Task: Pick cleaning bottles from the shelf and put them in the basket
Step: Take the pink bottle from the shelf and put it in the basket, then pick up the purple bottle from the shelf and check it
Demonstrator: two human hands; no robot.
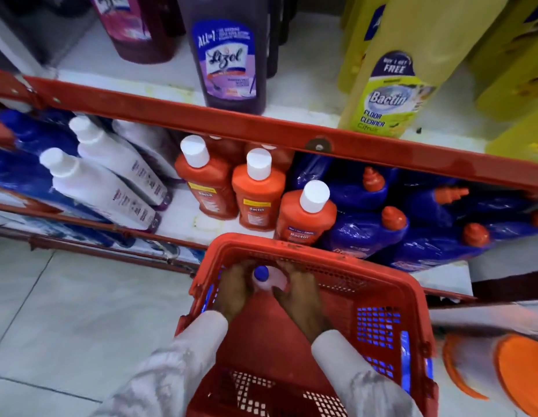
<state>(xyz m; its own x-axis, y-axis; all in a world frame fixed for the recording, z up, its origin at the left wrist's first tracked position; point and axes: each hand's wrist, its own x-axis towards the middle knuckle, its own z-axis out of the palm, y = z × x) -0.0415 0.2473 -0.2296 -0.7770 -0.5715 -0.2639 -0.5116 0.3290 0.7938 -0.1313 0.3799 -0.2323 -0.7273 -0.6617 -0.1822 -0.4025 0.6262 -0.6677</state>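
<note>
A red plastic basket (pixel 391 288) stands on the floor in front of the shelf. Both my hands are down inside it, wrapped around a pale pink bottle with a blue cap (pixel 261 273). My left hand (pixel 234 291) grips the bottle's left side and my right hand (pixel 300 291) its right side. The bottle's body is mostly hidden by my fingers. On the lower shelf stand orange Bactin bottles (pixel 257 194), white bottles (pixel 96 188) and blue bottles with orange caps (pixel 367 233).
A red shelf rail (pixel 261 127) runs across above the lower shelf. The upper shelf holds a purple Lizol bottle (pixel 228 58) and a yellow Bactin floor cleaner (pixel 391 85). Pale floor tiles (pixel 66 311) lie to the left. Orange round things (pixel 517 368) sit at the right.
</note>
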